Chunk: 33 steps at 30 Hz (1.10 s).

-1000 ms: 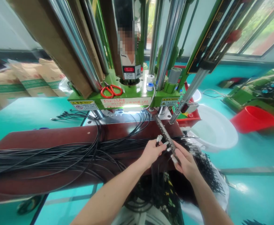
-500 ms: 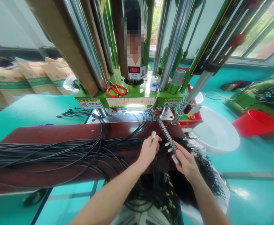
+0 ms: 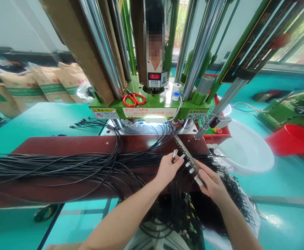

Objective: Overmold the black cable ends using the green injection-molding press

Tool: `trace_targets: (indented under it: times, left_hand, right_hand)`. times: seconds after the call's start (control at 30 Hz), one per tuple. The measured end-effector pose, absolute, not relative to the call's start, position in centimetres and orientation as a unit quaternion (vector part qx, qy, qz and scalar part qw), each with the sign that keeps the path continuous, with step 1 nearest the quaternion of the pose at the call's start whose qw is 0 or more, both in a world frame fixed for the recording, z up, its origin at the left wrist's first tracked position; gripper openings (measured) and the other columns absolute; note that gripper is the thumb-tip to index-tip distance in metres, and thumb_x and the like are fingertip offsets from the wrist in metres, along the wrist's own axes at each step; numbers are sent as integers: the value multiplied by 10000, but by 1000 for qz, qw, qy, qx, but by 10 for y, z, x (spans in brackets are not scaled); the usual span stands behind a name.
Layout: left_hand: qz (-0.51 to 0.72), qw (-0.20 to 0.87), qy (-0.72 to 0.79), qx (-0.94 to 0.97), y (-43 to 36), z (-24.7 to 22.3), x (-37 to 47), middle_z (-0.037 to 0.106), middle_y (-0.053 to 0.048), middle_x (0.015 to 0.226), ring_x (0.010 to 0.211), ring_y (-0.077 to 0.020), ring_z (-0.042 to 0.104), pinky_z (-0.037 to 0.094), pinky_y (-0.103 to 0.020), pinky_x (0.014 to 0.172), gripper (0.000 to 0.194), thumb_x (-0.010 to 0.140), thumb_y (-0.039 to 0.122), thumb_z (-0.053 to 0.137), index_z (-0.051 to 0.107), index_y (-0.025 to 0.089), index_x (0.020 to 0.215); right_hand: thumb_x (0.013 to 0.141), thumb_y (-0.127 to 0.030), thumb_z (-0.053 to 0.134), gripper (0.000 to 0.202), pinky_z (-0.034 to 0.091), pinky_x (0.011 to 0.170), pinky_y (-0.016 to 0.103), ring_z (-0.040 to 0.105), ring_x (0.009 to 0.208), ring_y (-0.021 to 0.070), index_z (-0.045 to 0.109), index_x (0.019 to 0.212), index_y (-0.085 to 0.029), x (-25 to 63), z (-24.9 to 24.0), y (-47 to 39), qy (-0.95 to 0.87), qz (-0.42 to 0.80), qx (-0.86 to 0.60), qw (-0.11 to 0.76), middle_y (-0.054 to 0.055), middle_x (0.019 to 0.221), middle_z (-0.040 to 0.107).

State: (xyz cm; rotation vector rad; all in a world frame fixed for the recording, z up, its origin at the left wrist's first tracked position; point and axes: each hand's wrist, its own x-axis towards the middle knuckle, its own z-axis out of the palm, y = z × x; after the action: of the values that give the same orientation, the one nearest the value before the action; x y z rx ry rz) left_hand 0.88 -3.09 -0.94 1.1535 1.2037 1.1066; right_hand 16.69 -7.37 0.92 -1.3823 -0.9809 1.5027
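My left hand (image 3: 168,169) is closed on small metal connectors (image 3: 174,154), close to the left side of a long metal bar (image 3: 184,149). Several silver connectors stick out from that bar's lower left side. My right hand (image 3: 212,182) grips the bar's near end, and its far end points at the press base. Black cables (image 3: 63,166) lie in a thick bundle across the brown board (image 3: 68,144), left of my hands. More cables hang down below my left hand.
Behind the board stands a green press (image 3: 110,104) with red scissors (image 3: 134,100) and blue tape (image 3: 176,96) on it. At the right are a red tray (image 3: 223,136), a white basin (image 3: 253,147) and a red bucket (image 3: 294,140). Paper sacks (image 3: 24,88) stand at the left.
My left hand has moved right, nearer the connectors on the bar. My right hand still holds the bar. The whole view has shifted slightly.
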Motion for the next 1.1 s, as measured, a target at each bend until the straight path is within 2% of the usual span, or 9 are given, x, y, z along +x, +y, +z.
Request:
trace_targets:
  times: [0.17, 0.3, 0.4, 0.47, 0.57, 0.7, 0.8, 0.9, 1.1]
  left_hand:
    - [452, 579, 500, 459, -31, -6, 6, 360, 71, 496, 464, -50, 297, 251, -195, 466, 292, 657, 375, 616, 429, 160, 591]
    - [442, 603, 496, 442, -32, -6, 3, 313, 89, 465, 424, -43, 268, 233, -190, 444, 311, 646, 387, 618, 399, 175, 588]
    - [438, 580, 503, 468, -33, -6, 0, 339, 81, 469, 432, -54, 295, 253, -197, 455, 279, 676, 378, 588, 414, 176, 594]
    - [434, 538, 504, 518, -34, -6, -4, 401, 56, 499, 467, -73, 351, 281, -207, 485, 271, 743, 397, 512, 447, 172, 605]
    - [435, 476, 510, 569, -35, -2, -13, 452, 26, 548, 518, -92, 405, 311, -219, 533, 362, 827, 434, 363, 443, 174, 589]
    - [394, 562, 494, 533, -35, 1, -21, 381, 46, 471, 438, -79, 350, 289, -217, 477, 431, 808, 523, 349, 364, 187, 537]
    - [365, 630, 468, 500, -35, 0, -20, 332, 64, 446, 404, -63, 284, 232, -209, 428, 436, 766, 556, 410, 354, 188, 539]
    - [355, 645, 458, 498, -34, 0, -17, 321, 66, 444, 407, -55, 251, 192, -210, 417, 443, 746, 560, 441, 361, 182, 531]
    - [331, 685, 431, 486, -31, -2, -20, 296, 71, 396, 367, -49, 212, 155, -224, 406, 451, 749, 540, 455, 360, 183, 490]
  right_hand:
    - [739, -451, 593, 557, 137, 288, 153, 263, 338, 38, 521, 1215, -170, 168, 9, -74, -423, 589, -550, 415, -35, 476, 468]
    - [723, -473, 600, 530, 242, 335, 169, 368, 427, 62, 559, 1177, -203, 167, 4, -74, -450, 568, -564, 396, 27, 679, 578]
    - [717, -479, 605, 508, 295, 373, 173, 420, 491, 77, 576, 1156, -225, 166, 2, -75, -450, 564, -567, 398, 41, 778, 602]
    - [709, -479, 615, 503, 286, 367, 164, 416, 490, 70, 585, 1142, -223, 166, 4, -76, -430, 570, -570, 407, 47, 807, 608]
    - [713, -483, 611, 544, 207, 325, 152, 337, 406, 42, 556, 1178, -206, 167, 9, -75, -423, 580, -574, 395, 24, 672, 579]
    - [739, -473, 590, 567, 148, 317, 156, 278, 346, 32, 517, 1220, -182, 170, 12, -74, -436, 593, -558, 384, -26, 501, 481]
    - [756, -451, 576, 543, 132, 316, 167, 278, 332, 33, 526, 1211, -158, 172, 11, -73, -458, 588, -546, 382, -10, 505, 506]
    - [777, -440, 551, 521, 128, 316, 170, 278, 325, 32, 524, 1212, -155, 173, 11, -74, -481, 581, -543, 370, 5, 524, 535]
    - [798, -433, 531, 519, 138, 318, 166, 285, 319, 34, 505, 1228, -145, 175, 12, -73, -495, 585, -534, 357, -16, 475, 497]
